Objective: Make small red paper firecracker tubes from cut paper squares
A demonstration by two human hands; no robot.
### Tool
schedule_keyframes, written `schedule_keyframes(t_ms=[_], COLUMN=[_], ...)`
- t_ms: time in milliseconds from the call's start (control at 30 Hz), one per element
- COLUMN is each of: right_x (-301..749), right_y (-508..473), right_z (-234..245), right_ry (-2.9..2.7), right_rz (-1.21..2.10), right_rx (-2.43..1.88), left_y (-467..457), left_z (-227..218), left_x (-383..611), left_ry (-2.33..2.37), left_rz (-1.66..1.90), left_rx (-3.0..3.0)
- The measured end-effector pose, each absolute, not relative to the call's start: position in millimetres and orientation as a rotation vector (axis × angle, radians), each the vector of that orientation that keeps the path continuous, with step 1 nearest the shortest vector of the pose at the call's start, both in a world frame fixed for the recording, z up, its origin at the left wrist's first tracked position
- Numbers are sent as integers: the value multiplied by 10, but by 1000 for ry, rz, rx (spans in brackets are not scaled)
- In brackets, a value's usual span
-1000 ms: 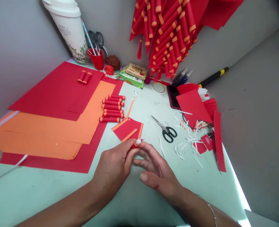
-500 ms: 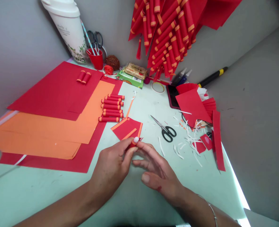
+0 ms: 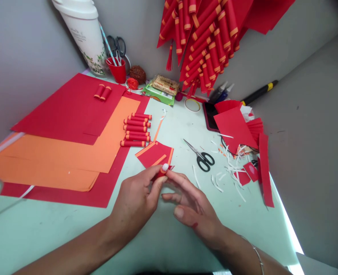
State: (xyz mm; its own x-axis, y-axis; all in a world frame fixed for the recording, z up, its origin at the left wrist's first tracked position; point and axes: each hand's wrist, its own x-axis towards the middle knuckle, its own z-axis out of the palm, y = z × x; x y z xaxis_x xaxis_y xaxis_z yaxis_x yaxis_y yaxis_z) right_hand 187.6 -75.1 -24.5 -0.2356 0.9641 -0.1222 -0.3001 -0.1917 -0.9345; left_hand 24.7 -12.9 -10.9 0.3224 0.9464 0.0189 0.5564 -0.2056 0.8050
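My left hand (image 3: 137,194) pinches a small red paper roll (image 3: 161,173) with an orange band, held above the table. Something white (image 3: 165,167) pokes out of the roll's top end, and a red paper flap sticks out beside it. My right hand (image 3: 197,206) has its fingers apart, the index fingertip resting against the roll's side. Just behind my hands lie red paper pieces edged with orange strips (image 3: 154,154). Beyond them several finished red rolls with orange ends (image 3: 136,128) lie in a stack. Black-handled scissors (image 3: 199,156) rest to the right.
Large red (image 3: 68,110) and orange sheets (image 3: 71,152) cover the left. White paper scraps (image 3: 232,168), red pieces and a phone (image 3: 210,116) lie right. At the back stand a white tumbler (image 3: 81,38) and a red cup (image 3: 116,71); red roll strings (image 3: 206,46) hang above.
The view has shifted very slightly. Both hands keep nearly the same pose around the paper roll, with the right index fingertip still against it.
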Motion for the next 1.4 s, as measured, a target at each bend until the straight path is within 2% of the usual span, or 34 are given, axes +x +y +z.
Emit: schedule_keyframes(t_ms=[867,1400], right_x=[1821,1805], right_y=[-763,-796], right_z=[-235,-166], right_ry=[-1098,-1080], right_rz=[1571,1558], right_rx=[-1034,-1057], left_y=[-135,-98], left_z=[-180,-114], left_x=[257,233], left_ry=[1317,1330], left_rz=[713,744], left_rx=[1971,1674])
